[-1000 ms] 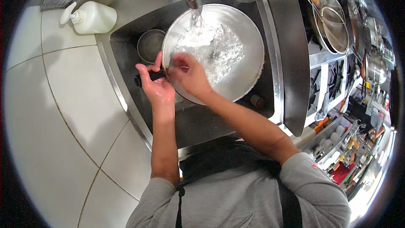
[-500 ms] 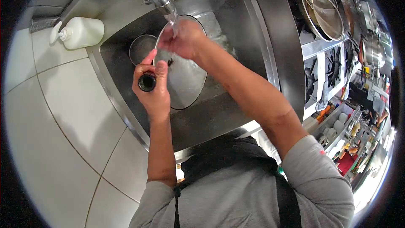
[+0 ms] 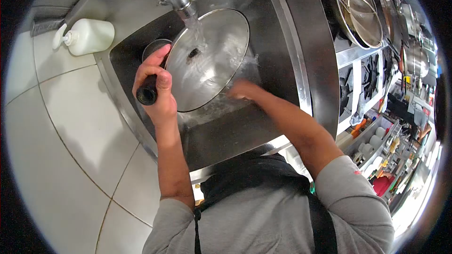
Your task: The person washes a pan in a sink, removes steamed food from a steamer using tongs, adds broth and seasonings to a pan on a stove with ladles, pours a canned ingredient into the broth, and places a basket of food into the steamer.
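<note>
Left hand (image 3: 160, 99) grips the pan (image 3: 213, 61) by its handle (image 3: 147, 92); right hand (image 3: 243, 89) beside the pan, fingers too blurred to tell. Likely stiff, slippery; handle holds best.

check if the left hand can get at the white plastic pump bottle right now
Probably not without letting go: the left hand grips the black handle of the round silver metal pan, though nothing visible blocks the way to the bottle.
</note>
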Demonstrator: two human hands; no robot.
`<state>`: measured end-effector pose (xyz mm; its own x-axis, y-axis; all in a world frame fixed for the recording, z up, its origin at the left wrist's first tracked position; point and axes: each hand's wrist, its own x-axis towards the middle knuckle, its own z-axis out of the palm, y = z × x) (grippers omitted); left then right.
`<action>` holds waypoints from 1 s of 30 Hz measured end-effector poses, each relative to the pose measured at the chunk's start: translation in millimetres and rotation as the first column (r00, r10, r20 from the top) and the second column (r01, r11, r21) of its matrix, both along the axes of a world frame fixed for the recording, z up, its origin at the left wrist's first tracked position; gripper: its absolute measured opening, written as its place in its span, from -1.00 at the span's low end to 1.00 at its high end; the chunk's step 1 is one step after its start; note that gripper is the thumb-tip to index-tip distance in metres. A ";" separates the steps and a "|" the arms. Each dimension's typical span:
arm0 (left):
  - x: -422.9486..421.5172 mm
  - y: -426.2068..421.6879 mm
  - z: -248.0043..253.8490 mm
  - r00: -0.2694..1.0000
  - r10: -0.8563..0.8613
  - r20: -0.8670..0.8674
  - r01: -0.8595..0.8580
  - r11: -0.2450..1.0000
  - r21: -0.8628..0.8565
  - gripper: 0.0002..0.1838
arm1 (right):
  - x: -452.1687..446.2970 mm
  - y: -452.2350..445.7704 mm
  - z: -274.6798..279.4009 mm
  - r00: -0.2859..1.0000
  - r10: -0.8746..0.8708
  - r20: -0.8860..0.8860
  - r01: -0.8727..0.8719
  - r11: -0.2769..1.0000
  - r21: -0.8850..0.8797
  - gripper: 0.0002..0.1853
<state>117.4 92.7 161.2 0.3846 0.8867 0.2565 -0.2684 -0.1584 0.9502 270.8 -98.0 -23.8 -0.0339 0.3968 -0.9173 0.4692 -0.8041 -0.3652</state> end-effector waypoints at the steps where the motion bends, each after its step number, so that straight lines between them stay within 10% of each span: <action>1: -3.3 1.5 4.7 1.000 0.000 -0.023 0.000 1.000 -0.020 -0.56 | 18.1 -10.8 12.6 0.980 -0.200 0.026 0.201 0.978 -0.063 -0.45; 2: -5.6 2.3 6.6 0.999 -0.001 -0.043 -0.001 0.999 -0.039 -0.56 | 27.9 -14.5 24.8 0.805 -0.589 0.063 0.592 0.794 -0.140 -0.41; 5: -12.6 17.4 2.0 0.999 0.010 0.044 0.007 0.931 -0.364 -0.54 | 53.1 -5.8 38.7 0.432 -0.861 -0.270 0.895 0.446 0.010 -0.36; 9: -28.9 41.9 -16.7 0.983 0.109 0.149 0.045 0.642 -0.766 -0.53 | 83.7 -27.5 34.7 0.567 -0.823 -0.040 0.818 0.556 0.145 -0.38; 11: -38.3 48.3 -46.8 0.967 0.204 0.150 0.033 0.483 -0.875 -0.59 | 92.2 -54.8 24.4 0.657 -0.742 0.135 0.595 0.619 0.513 -0.52; 13: -45.8 39.4 -88.1 0.991 0.114 0.064 -0.001 0.498 -0.867 -0.60 | 75.0 -35.3 144.5 0.657 -0.704 0.270 0.507 0.677 0.533 -0.55; 15: -46.2 24.6 -119.2 0.990 -0.009 0.144 0.141 0.289 -0.947 -0.50 | 69.9 -40.9 187.4 0.581 -0.534 0.614 0.238 0.833 0.499 -0.62; 18: -8.9 4.9 -141.8 0.970 -0.209 0.121 0.130 0.030 -0.991 -0.17 | 56.1 -44.7 239.6 0.525 -0.562 0.639 0.179 0.807 0.563 -0.70; 24: 55.0 -5.2 -160.8 0.980 -0.046 0.193 0.192 -0.024 -0.981 -0.39 | 40.2 -70.8 245.1 0.495 -0.612 0.617 -0.081 0.674 0.734 -0.72; 30: 26.7 15.3 -143.8 0.980 0.170 0.100 0.027 0.384 -0.923 -0.67 | 15.3 -96.7 214.3 0.615 -0.540 0.575 0.094 0.774 0.626 -0.56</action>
